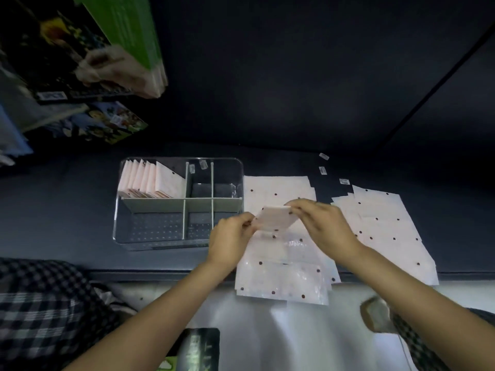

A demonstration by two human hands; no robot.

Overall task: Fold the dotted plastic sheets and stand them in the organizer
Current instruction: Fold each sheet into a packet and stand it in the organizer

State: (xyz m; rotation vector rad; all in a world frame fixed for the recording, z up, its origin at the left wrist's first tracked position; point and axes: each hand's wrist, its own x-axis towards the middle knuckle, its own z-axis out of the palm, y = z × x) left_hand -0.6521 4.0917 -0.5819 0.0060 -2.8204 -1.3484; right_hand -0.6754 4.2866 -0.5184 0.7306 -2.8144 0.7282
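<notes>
A folded pink dotted sheet (276, 218) is held in the air between both hands, just right of the clear organizer (126, 236). My left hand (230, 242) pinches its left edge and my right hand (324, 226) grips its right edge. Several folded sheets (152, 180) stand upright in the organizer's back left compartment. Under my hands lies a stack of flat dotted sheets (284, 274), reaching over the table's front edge. A second spread of flat sheets (388, 228) lies to the right.
The organizer's other compartments, split by white dividers (184, 203), hold no sheets. Small white labels (322, 170) lie on the dark table behind the sheets. Coloured boxes (80, 62) hang at the upper left. Checked fabric (40, 303) is at the lower left.
</notes>
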